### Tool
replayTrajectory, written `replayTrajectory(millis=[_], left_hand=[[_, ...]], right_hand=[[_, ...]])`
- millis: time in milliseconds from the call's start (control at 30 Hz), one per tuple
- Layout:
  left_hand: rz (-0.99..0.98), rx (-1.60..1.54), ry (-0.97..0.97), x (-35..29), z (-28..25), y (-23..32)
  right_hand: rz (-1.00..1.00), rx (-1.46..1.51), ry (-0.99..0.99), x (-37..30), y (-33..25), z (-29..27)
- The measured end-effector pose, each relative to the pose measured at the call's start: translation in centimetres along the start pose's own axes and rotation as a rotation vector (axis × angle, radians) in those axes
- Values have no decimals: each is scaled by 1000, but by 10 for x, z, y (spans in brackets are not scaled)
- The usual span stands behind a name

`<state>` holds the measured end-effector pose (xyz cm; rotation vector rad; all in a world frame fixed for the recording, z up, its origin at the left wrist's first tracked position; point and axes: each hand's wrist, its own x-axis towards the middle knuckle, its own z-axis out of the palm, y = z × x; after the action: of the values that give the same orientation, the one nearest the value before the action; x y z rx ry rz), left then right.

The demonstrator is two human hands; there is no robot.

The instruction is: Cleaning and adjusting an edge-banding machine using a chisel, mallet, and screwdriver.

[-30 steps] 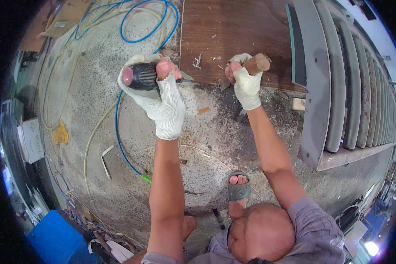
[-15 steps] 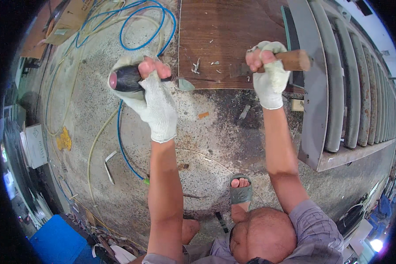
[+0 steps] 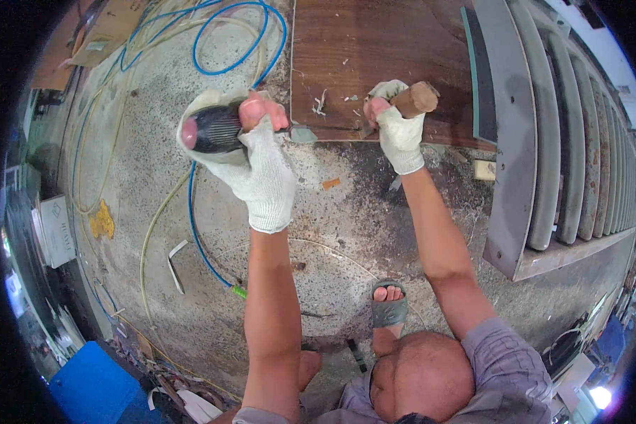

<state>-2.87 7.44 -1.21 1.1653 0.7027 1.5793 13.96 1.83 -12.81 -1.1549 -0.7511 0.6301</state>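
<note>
White knit gloves with bare fingertips cover both my hands. My left hand (image 3: pixel 258 155) is wrapped round a large screwdriver (image 3: pixel 215 129) by its ribbed black handle, whose rounded reddish end points left; little of its shaft shows past my fingers. Over the near edge of a brown wood-grain board (image 3: pixel 374 42), my right hand (image 3: pixel 399 131) grips a thick wooden-handled tool (image 3: pixel 418 99). The butt of that handle points up and to the right. Its working end is mostly hidden behind my fingers, so its kind does not show. Small pale scraps lie on the board.
A grey metal frame with a row of rounded bars (image 3: pixel 519 141) stands at the right. Blue hose (image 3: pixel 203 247) and pale hose curl over the speckled floor at the left. A cardboard box (image 3: pixel 106 35) is at the far left, a blue panel (image 3: pixel 95 385) at the near left.
My right hand has swung left with the wooden-handled tool, whose butt now tilts toward me. My left hand has shifted slightly right with the screwdriver still in it.
</note>
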Motion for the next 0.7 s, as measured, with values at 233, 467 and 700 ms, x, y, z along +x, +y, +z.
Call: replayTrajectory(millis=[233,467,700], left_hand=[[45,46,-3,-1,-2,-7],[-7,-21,-1,0,-5,-3],[78,51,-42,-8,-5,0]], right_hand=[[32,26,12,-1,-6,5],[-87,69,41,7,-46,23],[135,217,54,0,-5,7]])
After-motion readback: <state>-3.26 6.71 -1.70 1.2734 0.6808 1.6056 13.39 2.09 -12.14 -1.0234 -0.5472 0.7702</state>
